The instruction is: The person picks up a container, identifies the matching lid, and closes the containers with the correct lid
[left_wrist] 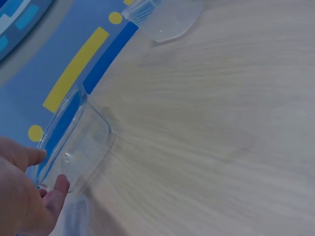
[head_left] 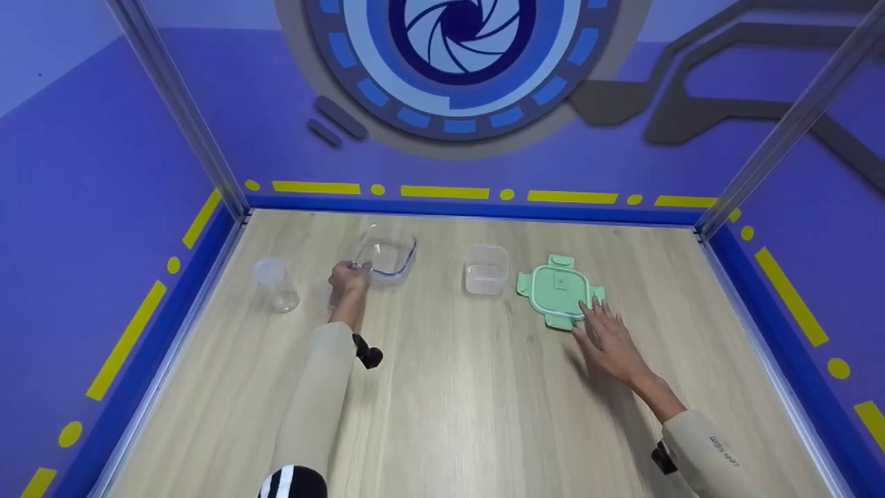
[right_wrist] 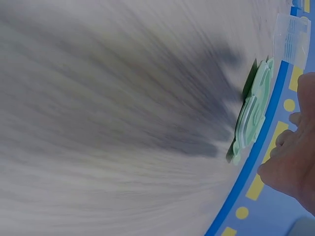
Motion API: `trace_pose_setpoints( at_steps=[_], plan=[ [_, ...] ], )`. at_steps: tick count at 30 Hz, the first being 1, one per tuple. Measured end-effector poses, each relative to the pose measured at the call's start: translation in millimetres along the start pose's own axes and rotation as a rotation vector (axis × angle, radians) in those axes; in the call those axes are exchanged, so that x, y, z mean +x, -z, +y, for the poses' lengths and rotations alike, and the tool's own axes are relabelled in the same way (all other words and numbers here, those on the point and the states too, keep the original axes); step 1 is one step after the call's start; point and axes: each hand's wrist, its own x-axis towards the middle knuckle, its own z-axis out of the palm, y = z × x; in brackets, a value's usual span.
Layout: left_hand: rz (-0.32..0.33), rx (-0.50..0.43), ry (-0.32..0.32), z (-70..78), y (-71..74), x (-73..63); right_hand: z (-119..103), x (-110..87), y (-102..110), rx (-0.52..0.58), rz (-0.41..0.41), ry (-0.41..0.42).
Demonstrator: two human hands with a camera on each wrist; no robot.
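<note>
Container [head_left: 397, 279], apparently weighty, stiff, breakable glass, sits just beyond the left grip [head_left: 350, 280], whose sensible pinch takes its rim [head_left: 387, 274]; the right grip [head_left: 612, 346] spreads, holding nothing, beside the green lid [head_left: 559, 294].

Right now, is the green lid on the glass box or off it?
Off. The green lid lies on the table, with the tub between it and the glass box, whose top is uncovered.
</note>
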Motion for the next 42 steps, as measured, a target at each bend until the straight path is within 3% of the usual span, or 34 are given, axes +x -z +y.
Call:
trace_pose_setpoints(
  at_steps=[5,11,14,20,30,37,42],
  plan=[
    [0.027,0.012,0.031,0.7,0.4,-3.3,-2,0.4,-2,0.006,-0.002,0.007],
    [-0.003,0.043,0.051,-0.9,3.0,-4.9,-3,2.6,-1,0.01,-0.023,0.009],
    [-0.042,0.045,0.012,-4.1,1.9,-6.6,-3,3.0,-1,0.007,-0.019,0.015],
    [-0.125,0.069,-0.088,-6.2,5.0,-22.4,-5,4.0,1,0.009,0.014,0.038],
    [-0.457,-0.095,-0.064,-10.2,6.2,-57.7,-6,7.9,4,0.015,-0.018,0.033],
    [-0.645,-0.051,-0.068,-10.4,0.3,-86.8,-8,9.5,0,0.007,0.002,0.067],
    [-0.75,-0.023,-0.108,-10.9,-9.7,-102.5,-9,9.2,-1,0.013,-0.02,0.053]
  ],
)
